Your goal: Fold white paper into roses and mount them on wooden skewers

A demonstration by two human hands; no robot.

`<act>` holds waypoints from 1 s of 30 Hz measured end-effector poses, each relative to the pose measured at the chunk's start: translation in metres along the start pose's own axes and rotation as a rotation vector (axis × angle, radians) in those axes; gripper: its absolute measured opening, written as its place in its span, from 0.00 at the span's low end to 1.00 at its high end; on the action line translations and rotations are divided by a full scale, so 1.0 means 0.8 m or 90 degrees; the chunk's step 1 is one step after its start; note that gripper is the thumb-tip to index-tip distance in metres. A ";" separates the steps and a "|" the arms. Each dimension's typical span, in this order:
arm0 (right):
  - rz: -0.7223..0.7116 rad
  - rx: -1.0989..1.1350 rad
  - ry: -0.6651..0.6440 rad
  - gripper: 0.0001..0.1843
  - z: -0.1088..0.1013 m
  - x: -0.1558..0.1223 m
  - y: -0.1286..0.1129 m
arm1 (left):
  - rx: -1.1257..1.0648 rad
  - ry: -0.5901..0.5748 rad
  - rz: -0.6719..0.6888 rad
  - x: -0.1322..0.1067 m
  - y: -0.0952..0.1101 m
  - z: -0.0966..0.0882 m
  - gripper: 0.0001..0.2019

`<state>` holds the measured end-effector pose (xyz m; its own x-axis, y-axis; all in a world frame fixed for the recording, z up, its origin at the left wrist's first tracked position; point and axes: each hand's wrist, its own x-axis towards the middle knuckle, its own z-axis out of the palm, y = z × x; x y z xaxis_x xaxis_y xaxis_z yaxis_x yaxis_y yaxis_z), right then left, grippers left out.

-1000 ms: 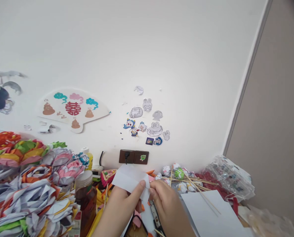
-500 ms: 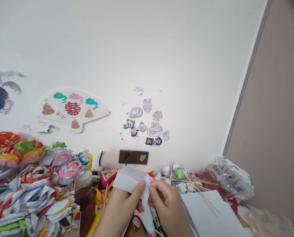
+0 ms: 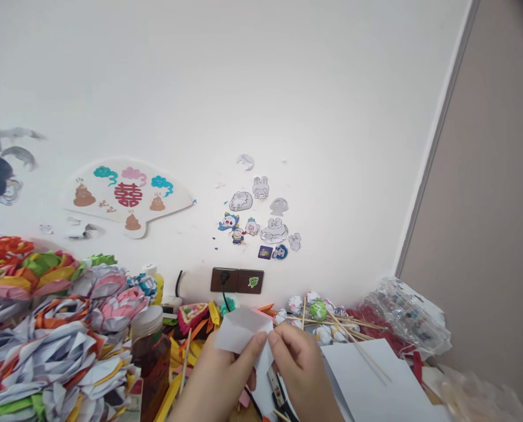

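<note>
A small sheet of white paper [image 3: 239, 329], creased along one side, is held up between my two hands. My left hand [image 3: 228, 366] pinches it from the left, with the thumb lying over its lower edge. From the right, the closed fingertips of my right hand [image 3: 298, 354] grip the paper's edge close to the left thumb. Part of the paper hangs below the fingertips. Beneath my hands a pair of scissors [image 3: 279, 394] is partly covered, with bits of coloured paper around it.
Folded paper flowers [image 3: 59, 340] crowd the left, beside a lidded jar [image 3: 150, 363]. White sheets [image 3: 375, 381] lie at right under thin wooden sticks [image 3: 364, 346]. Behind them are paper balls [image 3: 318, 310] and clear plastic packaging [image 3: 410, 316]. A wall socket [image 3: 224, 280] is straight ahead.
The white paper has shifted right and slightly down and turned, uncovering the teal item behind it. My left hand moved a little right; the right fingertips stay closed on the edge.
</note>
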<state>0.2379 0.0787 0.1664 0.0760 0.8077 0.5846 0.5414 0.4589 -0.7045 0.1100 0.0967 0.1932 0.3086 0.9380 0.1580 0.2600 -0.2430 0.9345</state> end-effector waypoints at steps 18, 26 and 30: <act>0.021 0.055 -0.069 0.14 -0.002 0.001 -0.004 | -0.111 0.096 0.007 0.001 -0.011 -0.005 0.16; 0.055 0.010 -0.092 0.10 -0.015 0.001 -0.012 | -0.173 0.249 0.085 -0.005 0.010 -0.019 0.19; 0.016 -0.061 -0.105 0.09 -0.018 0.000 -0.004 | 0.015 0.239 0.208 0.002 -0.005 -0.030 0.15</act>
<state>0.2483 0.0717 0.1749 -0.0429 0.8716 0.4883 0.6185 0.4070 -0.6722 0.0870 0.1049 0.1973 0.0279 0.8353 0.5491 0.2265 -0.5403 0.8104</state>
